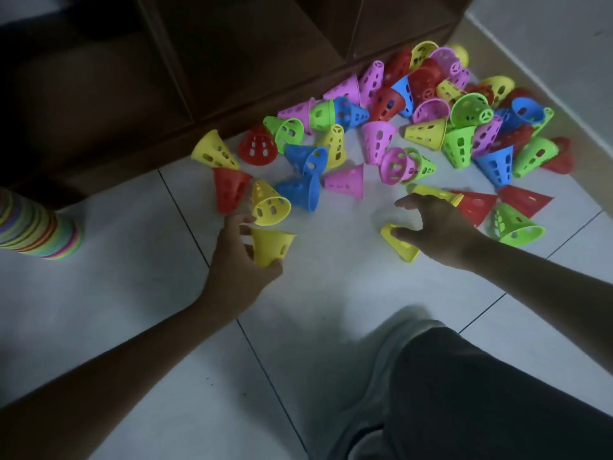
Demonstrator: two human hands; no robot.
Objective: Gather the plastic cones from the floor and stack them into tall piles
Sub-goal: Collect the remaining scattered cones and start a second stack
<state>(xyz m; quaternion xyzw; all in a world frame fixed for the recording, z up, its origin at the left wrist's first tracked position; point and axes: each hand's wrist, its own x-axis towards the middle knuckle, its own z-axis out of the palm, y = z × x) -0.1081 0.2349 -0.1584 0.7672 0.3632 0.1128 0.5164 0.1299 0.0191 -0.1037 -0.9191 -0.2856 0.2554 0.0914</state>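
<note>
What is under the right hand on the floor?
A yellow cone lies on its side on the white tile floor, under the right hand. The fingers reach over it; the hand covers part of the cone, so any grip is unclear.

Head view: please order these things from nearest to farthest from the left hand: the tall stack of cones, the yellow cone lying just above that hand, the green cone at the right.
1. Yellow cone, touching or nearly touching the left hand's fingertips.
2. Tall stack of cones, at the left edge.
3. Green cone, far right, beyond the right hand.
</note>
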